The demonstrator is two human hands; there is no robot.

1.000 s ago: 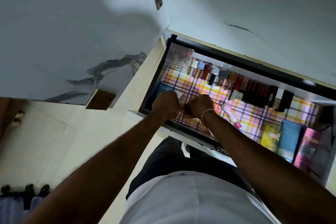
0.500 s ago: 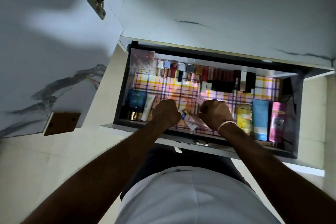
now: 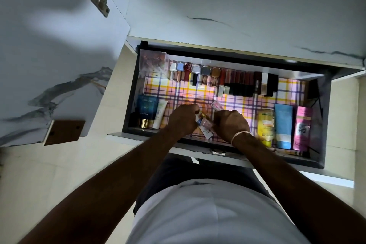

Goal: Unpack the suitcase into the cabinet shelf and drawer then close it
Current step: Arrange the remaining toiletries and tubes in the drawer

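In the head view, the open drawer (image 3: pixel 324 117) is seen from above, lined with plaid. Small cosmetic tubes (image 3: pixel 206 125) are gripped over its front middle by the curled left hand (image 3: pixel 183 120) and right hand (image 3: pixel 230 124).

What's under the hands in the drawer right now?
Both hands, left and right, grip small tubes over the plaid liner. Anything beneath the palms is hidden.
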